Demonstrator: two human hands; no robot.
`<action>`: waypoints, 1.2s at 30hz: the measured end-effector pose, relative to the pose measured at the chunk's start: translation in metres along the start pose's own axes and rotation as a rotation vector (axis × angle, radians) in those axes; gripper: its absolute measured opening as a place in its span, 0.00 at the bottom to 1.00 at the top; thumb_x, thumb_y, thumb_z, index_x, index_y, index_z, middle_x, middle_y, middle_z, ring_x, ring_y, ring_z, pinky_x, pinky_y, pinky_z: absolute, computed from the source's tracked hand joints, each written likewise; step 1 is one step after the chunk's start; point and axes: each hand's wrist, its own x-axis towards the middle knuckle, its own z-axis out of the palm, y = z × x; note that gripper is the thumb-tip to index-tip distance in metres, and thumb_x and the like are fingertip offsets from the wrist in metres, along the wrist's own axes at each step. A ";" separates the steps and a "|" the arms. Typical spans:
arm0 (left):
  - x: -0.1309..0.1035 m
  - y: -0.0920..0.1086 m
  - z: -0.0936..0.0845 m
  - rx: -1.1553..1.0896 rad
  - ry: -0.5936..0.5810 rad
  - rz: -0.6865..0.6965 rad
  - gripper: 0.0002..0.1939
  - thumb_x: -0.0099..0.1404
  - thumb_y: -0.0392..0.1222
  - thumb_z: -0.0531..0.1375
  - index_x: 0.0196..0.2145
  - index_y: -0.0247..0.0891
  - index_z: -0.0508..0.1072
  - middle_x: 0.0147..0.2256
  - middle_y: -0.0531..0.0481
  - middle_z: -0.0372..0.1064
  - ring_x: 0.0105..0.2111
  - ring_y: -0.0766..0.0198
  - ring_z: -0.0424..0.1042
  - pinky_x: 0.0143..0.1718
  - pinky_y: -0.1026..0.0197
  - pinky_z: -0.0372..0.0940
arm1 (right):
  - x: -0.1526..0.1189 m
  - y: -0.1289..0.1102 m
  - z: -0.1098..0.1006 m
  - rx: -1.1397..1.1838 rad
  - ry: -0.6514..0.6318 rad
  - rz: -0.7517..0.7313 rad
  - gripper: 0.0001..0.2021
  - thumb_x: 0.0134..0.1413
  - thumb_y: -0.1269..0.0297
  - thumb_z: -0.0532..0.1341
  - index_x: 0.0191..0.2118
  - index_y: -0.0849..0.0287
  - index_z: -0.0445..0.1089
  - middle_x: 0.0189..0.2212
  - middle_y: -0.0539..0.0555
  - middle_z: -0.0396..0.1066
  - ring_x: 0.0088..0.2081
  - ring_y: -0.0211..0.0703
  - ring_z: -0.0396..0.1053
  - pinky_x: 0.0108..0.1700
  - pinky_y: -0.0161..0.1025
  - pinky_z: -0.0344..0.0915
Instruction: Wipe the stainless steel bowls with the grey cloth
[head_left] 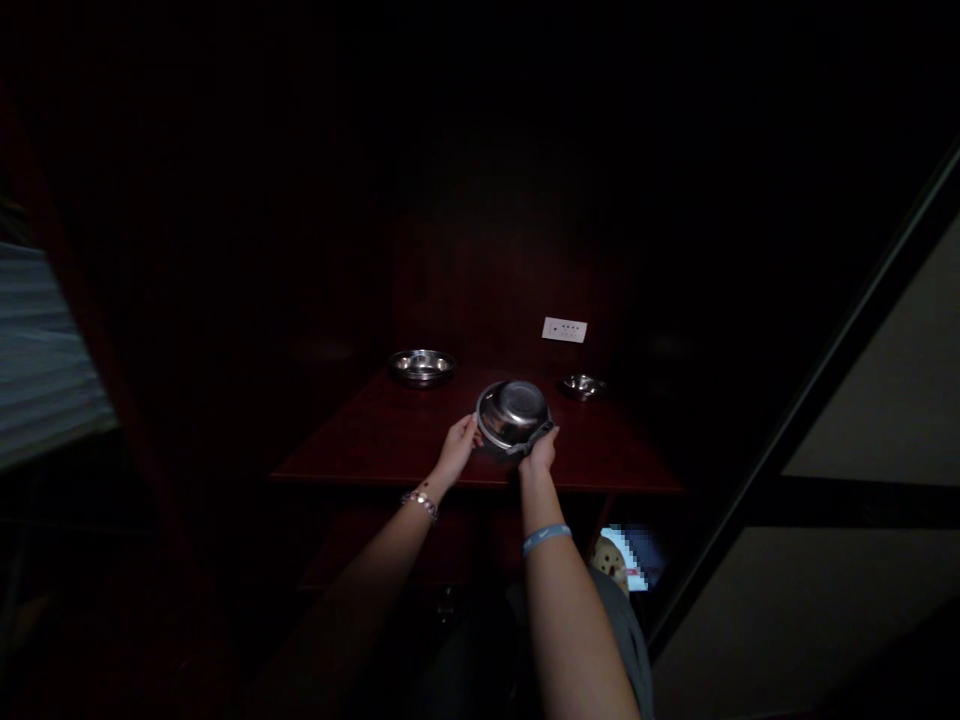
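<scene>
A shiny metal bowl point(514, 402) is held tilted above the front of the dark red desk, its rounded underside showing. My left hand point(459, 448) grips the rim on the left, fingers closed. On the right, my right hand point(541, 452) is closed at the bowl's lower right rim. A crumpled grey strip that looks like cloth point(529, 440) lies along the rim beside my right hand; part of it is hidden. A wide shallow metal bowl point(421, 370) stands at the back left, and a small metal bowl point(583, 387) at the back right.
The desk top point(360, 440) sits in a dark recess with walls on both sides. A white socket panel point(565, 330) is on the back wall. Below right are a light clog point(609, 560) and a pixelated bright patch. A pale panel stands far right.
</scene>
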 end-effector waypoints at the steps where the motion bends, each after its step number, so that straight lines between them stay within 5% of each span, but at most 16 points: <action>1: 0.000 0.001 0.000 -0.003 -0.002 -0.003 0.21 0.60 0.60 0.55 0.25 0.38 0.66 0.19 0.54 0.62 0.20 0.68 0.60 0.22 0.65 0.53 | -0.001 0.000 0.000 0.003 -0.003 0.000 0.26 0.62 0.49 0.48 0.46 0.68 0.71 0.36 0.59 0.76 0.39 0.41 0.75 0.36 0.34 0.71; 36: 0.002 -0.004 -0.002 -0.037 -0.034 -0.003 0.21 0.61 0.59 0.55 0.28 0.36 0.68 0.20 0.55 0.62 0.20 0.71 0.60 0.23 0.66 0.53 | 0.001 -0.001 0.001 0.010 0.039 0.019 0.27 0.62 0.49 0.49 0.47 0.69 0.71 0.37 0.60 0.76 0.40 0.42 0.75 0.36 0.33 0.71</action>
